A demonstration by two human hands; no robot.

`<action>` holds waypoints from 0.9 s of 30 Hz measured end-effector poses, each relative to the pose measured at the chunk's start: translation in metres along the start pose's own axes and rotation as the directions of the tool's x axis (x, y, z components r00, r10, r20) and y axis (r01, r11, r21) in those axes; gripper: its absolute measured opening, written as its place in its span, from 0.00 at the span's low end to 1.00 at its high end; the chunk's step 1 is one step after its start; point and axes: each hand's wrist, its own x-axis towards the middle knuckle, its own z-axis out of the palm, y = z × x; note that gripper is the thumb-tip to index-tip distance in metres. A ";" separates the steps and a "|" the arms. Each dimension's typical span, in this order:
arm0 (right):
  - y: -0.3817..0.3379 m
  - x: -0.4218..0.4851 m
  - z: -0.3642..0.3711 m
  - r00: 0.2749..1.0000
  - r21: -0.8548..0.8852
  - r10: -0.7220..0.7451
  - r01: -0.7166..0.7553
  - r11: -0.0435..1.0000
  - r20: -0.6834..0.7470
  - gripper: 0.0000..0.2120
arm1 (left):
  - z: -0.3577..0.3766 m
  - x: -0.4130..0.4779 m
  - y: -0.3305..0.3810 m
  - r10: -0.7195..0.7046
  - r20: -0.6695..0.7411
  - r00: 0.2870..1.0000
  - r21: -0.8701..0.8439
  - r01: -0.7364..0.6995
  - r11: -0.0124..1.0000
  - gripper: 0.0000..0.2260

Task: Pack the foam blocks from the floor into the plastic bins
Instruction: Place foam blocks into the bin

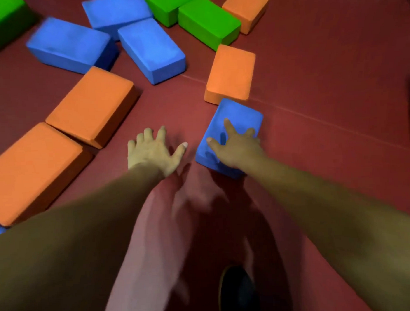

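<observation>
Nearest to me on the feed, low in the picture, there's a dark rounded shape [238,292], too blurred to name. Both bare forearms stretch out over the dark red floor [325,79], which looks smooth and matte, with a thin seam [315,117] running across it. The left hand [152,153] is wide open, fingers fanned and thumb out, holding nothing; I can't tell if the palm touches the floor. The right hand [236,147] lies on top of the near blue block [239,114], fingers splayed, thumb and forefinger flat on the upper face, outer fingers reaching its right edge; I see no closed grip. That block is a chunky foam brick with rounded corners and a dull, slightly scuffed skin, lying flat on the floor. Its far corner meets the small orange block [231,72] just beyond. Out left, the big orange block [33,170] and the second orange block [91,106] lie side by side, touching. Past them come three blue bricks close together: the left blue block [70,43], the middle blue block [151,49] and the far blue block [115,8]. Further on sit the green block [207,21], a second green block [167,4] beside it, the corner green block [0,20] far left, and the far orange block [247,7].
</observation>
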 end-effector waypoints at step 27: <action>-0.062 0.085 0.072 0.958 0.024 0.026 -0.020 1.000 -0.286 0.52 | 0.017 0.168 -0.173 -0.255 -0.075 0.964 -0.026 0.254 0.967 0.54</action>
